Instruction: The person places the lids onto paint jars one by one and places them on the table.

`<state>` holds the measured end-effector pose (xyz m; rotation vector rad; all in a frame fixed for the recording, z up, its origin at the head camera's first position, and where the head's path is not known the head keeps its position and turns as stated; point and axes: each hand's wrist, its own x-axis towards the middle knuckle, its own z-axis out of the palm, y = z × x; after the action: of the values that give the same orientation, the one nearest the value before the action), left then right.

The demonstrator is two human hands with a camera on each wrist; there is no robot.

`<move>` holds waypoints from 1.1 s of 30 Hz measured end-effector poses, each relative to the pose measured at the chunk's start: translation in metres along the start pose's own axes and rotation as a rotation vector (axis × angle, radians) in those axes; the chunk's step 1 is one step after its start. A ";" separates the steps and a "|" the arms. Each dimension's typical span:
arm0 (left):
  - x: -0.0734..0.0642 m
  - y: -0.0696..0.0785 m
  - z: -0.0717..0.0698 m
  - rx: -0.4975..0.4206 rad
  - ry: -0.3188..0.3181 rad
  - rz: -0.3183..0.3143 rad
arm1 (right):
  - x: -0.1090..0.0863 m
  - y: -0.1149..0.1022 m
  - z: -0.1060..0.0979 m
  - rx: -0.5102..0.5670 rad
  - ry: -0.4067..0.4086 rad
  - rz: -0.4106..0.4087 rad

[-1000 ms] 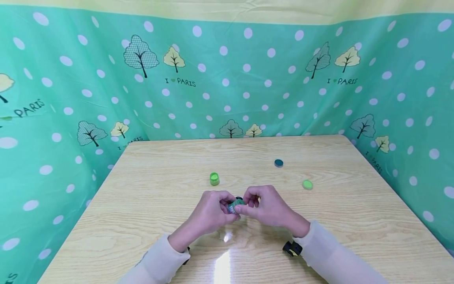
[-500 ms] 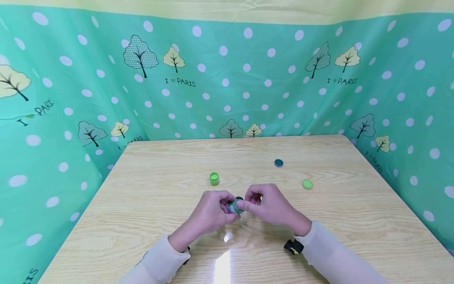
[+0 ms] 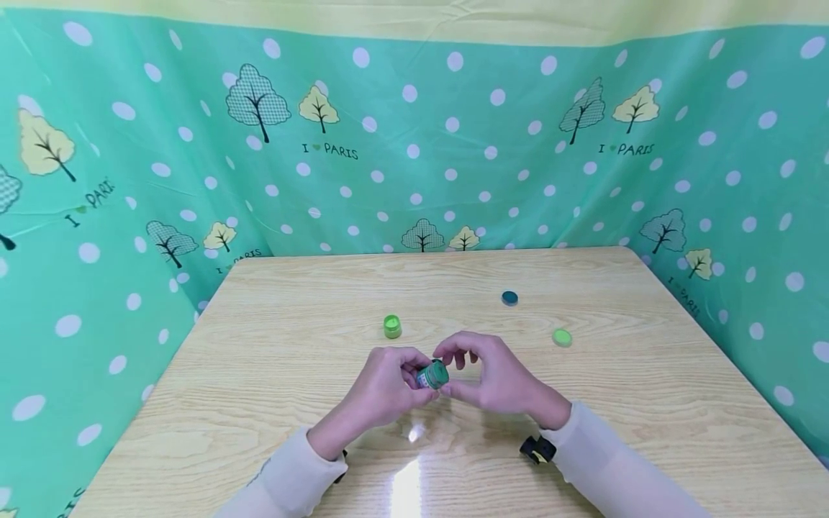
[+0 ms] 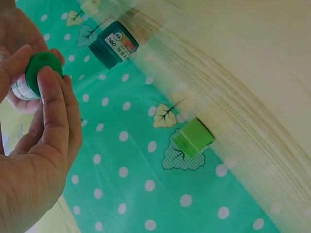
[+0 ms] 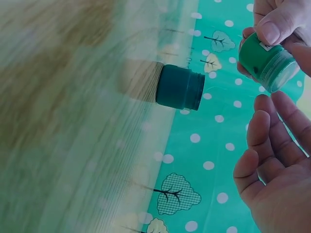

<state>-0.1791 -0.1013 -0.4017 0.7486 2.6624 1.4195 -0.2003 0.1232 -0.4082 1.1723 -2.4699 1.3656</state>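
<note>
Evidently, the left hand point(image 3: 383, 390) pinched the green jar point(image 3: 435, 375) above the worktop point(image 3: 291, 345), while the right hand point(image 3: 494, 378) had its fingers spread nearby; a weak pinch could have dropped it, a careless sweep toppled the dark jar point(image 5: 176, 87) beyond.

On my head feed I see an off-white cloth right sleeve point(image 3: 628, 467) ending in a creased cuff point(image 3: 562, 426). Just beside that cuff is a boxy black device point(image 3: 542, 449) with a yellow patch point(image 3: 535, 456); well left of the cuff, an off-white left sleeve point(image 3: 285, 476) bears a faint bluish-grey marking point(image 3: 260, 471).
</note>
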 end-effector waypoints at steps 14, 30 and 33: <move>0.001 -0.001 -0.001 -0.011 -0.003 -0.018 | 0.001 0.001 0.004 -0.037 0.017 0.036; 0.001 -0.002 0.001 -0.015 0.001 -0.011 | 0.001 0.001 0.010 -0.057 0.045 0.132; 0.001 -0.002 0.001 -0.022 -0.002 -0.016 | 0.001 0.002 0.010 -0.060 0.053 0.133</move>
<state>-0.1804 -0.1013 -0.4038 0.7241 2.6408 1.4409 -0.1997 0.1154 -0.4156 0.9634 -2.5732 1.3240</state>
